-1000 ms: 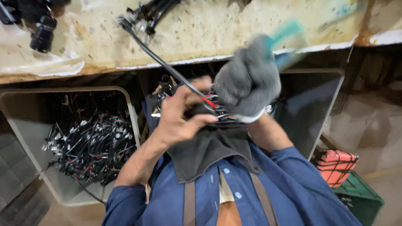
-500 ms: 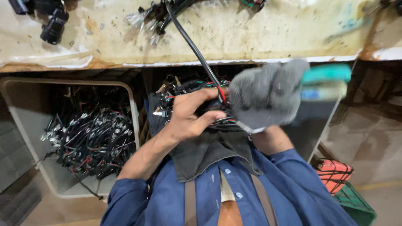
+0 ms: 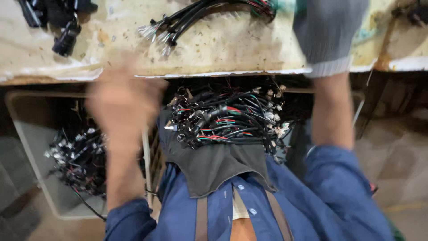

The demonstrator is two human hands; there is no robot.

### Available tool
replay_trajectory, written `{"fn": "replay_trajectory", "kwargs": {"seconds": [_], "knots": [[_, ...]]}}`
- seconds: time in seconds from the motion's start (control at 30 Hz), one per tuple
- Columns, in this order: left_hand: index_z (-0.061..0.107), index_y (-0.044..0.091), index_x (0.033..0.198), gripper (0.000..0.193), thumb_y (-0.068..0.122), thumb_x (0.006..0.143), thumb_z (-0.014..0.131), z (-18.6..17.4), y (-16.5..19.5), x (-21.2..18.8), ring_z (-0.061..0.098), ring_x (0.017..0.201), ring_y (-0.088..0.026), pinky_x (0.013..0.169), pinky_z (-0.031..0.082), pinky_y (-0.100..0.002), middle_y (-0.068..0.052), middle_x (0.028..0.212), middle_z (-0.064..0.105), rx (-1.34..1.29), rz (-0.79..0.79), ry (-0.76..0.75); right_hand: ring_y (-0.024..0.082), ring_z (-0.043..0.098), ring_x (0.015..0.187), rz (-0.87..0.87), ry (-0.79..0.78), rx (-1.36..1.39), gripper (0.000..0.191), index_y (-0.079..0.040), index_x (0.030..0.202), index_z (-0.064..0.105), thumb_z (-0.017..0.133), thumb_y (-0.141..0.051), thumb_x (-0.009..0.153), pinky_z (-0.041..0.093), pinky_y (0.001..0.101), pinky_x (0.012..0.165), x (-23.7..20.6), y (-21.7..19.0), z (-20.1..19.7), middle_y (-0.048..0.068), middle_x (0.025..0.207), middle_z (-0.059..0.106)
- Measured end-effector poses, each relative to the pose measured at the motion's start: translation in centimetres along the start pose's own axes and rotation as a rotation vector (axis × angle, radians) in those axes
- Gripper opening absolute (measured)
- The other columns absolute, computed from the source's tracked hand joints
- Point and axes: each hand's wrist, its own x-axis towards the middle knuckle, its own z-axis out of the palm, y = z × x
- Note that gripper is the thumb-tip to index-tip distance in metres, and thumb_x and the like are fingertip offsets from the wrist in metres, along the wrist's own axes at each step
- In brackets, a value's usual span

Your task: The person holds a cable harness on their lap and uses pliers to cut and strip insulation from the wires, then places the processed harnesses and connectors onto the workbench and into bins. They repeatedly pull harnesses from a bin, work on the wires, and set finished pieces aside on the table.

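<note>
My right hand (image 3: 329, 33), in a grey knit glove, is raised over the stained workbench (image 3: 232, 49); its fingers run out of the top of the view. A bundle of black cables with stripped coloured ends (image 3: 196, 15) lies on the bench just left of it. My bare left hand (image 3: 121, 99) is motion-blurred below the bench edge, left of a pile of short black, red and green wire harnesses (image 3: 227, 121) on a dark cloth (image 3: 214, 167) on my lap. The left hand's grip is too smeared to read.
A grey plastic bin (image 3: 26, 129) at lower left holds several more black harnesses (image 3: 76, 156). Black connector parts (image 3: 64, 33) lie at the bench's far left. Another bin rim (image 3: 359, 111) shows behind my right forearm.
My left hand left the lap pile and swung left. My gloved right hand rose onto the bench. The long black cable I held now seems to lie with the bench bundle.
</note>
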Motion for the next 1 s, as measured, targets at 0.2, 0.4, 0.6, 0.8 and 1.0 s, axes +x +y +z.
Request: {"fn": "replay_trajectory", "kwargs": {"seconds": [0.2, 0.4, 0.6, 0.8, 1.0], "knots": [[0.058, 0.001, 0.133, 0.040, 0.016, 0.098, 0.070, 2.2, -10.2, 1.6, 0.053, 0.120, -0.032, 0.098, 0.048, -0.046, -0.016, 0.128, 0.052, 0.211, -0.098, 0.202, 0.033, 0.066, 0.083, -0.112, -0.112, 0.243, 0.038, -0.007, 0.120, 0.066, 0.075, 0.001, 0.084, 0.052, 0.0421, 0.069, -5.4, -4.2, 0.4, 0.016, 0.122, 0.069], [0.062, -0.003, 0.113, 0.033, 0.027, 0.102, 0.072, 3.4, -8.3, 3.1, 0.057, 0.094, -0.023, 0.080, 0.051, -0.042, -0.015, 0.110, 0.052, -0.519, -0.223, 0.425, 0.037, 0.069, 0.109, -0.019, -0.288, 0.593, 0.039, -0.003, 0.129, 0.062, 0.077, -0.004, 0.093, 0.056, 0.0421, 0.092, -9.3, 0.4, 1.3, 0.016, 0.119, 0.067], [0.058, 0.002, 0.119, 0.025, 0.024, 0.109, 0.060, 2.0, 0.4, 0.8, 0.066, 0.083, -0.017, 0.071, 0.057, -0.032, -0.008, 0.098, 0.066, -1.322, -0.164, 0.231, 0.037, 0.068, 0.095, 0.015, -0.460, 0.566, 0.036, -0.006, 0.120, 0.067, 0.086, -0.012, 0.091, 0.054, 0.0429, 0.082, -7.6, 0.0, 0.5, 0.016, 0.105, 0.066], [0.060, 0.000, 0.115, 0.032, 0.031, 0.107, 0.063, 5.8, 5.4, -2.6, 0.047, 0.066, -0.006, 0.060, 0.037, -0.020, -0.003, 0.086, 0.059, -1.708, -0.127, -0.232, 0.038, 0.068, 0.096, -0.074, -0.509, 0.383, 0.042, -0.008, 0.114, 0.069, 0.075, -0.001, 0.073, 0.054, 0.0448, 0.079, -7.6, 0.1, -0.5, 0.015, 0.108, 0.067], [0.058, -0.004, 0.101, 0.023, 0.018, 0.103, 0.059, 6.8, 6.0, -2.8, 0.041, 0.064, -0.005, 0.062, 0.032, -0.023, 0.000, 0.075, 0.050, -1.701, -0.367, -0.299, 0.032, 0.068, 0.090, -0.075, 0.009, 0.263, 0.028, -0.006, 0.105, 0.070, 0.088, -0.013, 0.086, 0.054, 0.0452, 0.075, -7.6, -2.5, 0.5, 0.015, 0.099, 0.066]]}}
